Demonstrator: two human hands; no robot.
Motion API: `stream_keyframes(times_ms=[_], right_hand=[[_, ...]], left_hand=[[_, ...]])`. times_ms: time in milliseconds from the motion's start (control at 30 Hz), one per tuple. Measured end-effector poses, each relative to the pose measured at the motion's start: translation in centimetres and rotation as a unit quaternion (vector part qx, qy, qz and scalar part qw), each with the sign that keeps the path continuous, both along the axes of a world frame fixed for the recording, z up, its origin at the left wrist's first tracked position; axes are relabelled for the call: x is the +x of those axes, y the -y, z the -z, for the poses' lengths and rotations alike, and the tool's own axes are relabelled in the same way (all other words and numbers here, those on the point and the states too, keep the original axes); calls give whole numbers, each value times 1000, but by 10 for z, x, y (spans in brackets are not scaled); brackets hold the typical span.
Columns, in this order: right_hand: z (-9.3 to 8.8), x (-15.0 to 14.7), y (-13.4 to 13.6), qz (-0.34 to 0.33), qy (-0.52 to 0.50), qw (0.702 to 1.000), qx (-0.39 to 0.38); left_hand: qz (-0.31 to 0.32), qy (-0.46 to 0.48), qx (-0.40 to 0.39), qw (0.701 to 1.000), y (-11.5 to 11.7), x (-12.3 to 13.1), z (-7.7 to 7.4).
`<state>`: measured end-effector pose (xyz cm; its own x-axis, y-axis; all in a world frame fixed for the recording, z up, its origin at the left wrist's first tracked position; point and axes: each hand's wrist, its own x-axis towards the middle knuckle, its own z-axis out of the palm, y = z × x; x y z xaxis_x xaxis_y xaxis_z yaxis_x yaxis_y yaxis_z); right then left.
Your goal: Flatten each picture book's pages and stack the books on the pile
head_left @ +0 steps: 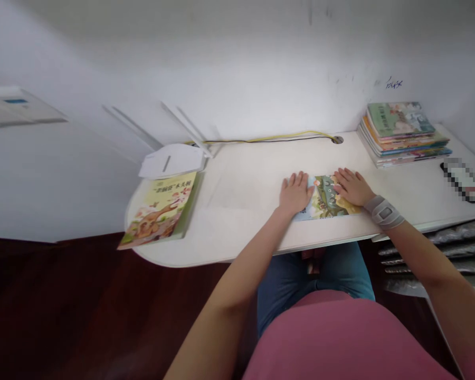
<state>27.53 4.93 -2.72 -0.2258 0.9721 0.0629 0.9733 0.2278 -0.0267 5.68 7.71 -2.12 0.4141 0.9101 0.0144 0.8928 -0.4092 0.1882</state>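
Note:
A thin picture book (325, 203) with a green cartoon creature on its cover lies on the white table (237, 190), near the front edge. My left hand (295, 194) rests flat on the book's left part, fingers stretched out. On its right part lies my right hand (354, 187), also flat, with the fingers slightly apart. A grey wrist wrap (385, 212) is around my right wrist. Both palms cover parts of the cover, and neither hand grips anything.
At the left end, yellow-green books (162, 211) lie before a white router (173, 161) with antennas. A yellow cable (277, 138) runs along the wall to a hole (337, 140). Back right stands a stack of books (404, 134), with a phone (467, 181) beyond it.

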Motion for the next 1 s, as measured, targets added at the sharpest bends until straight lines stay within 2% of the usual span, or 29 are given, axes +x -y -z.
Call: stream_keyframes(times_ms=[133, 267, 367, 467, 533, 633, 733, 767, 800, 867, 900, 1000], right_hand=[[4, 9, 0, 11, 4, 1000, 3], [6, 4, 0, 16, -1, 1000, 16], [8, 2, 1, 19, -12, 1000, 19], [8, 3, 1, 19, -21, 999, 19], [8, 3, 1, 19, -25, 999, 18], [9, 2, 1, 19, -30, 999, 19], [11, 0, 1, 21, -41, 999, 21], [11, -2, 1, 23, -46, 998, 20], [10, -3, 1, 24, -52, 998, 18], [8, -2, -1, 19, -71, 997, 11], [7, 0, -3, 13, -87, 996, 5], [4, 18, -11, 9, -146, 989, 12]], left_hand=[[-68, 4, 61, 996, -6, -22, 0], [-73, 8, 76, 994, -22, -22, -5], [-101, 102, 8, 990, -40, -18, -10], [-141, 230, -93, 958, -54, -20, -16], [-150, 275, -136, 940, -54, -27, -18], [-147, 324, -191, 915, -38, -44, -20], [-117, 363, -298, 875, -5, -62, -21], [-103, 396, -388, 826, 6, -67, -21], [-102, 421, -446, 783, 17, -71, -21], [-122, 480, -457, 739, 32, -75, -24], [-133, 505, -444, 729, 36, -76, -27], [-147, 550, -389, 724, 34, -75, -44]])
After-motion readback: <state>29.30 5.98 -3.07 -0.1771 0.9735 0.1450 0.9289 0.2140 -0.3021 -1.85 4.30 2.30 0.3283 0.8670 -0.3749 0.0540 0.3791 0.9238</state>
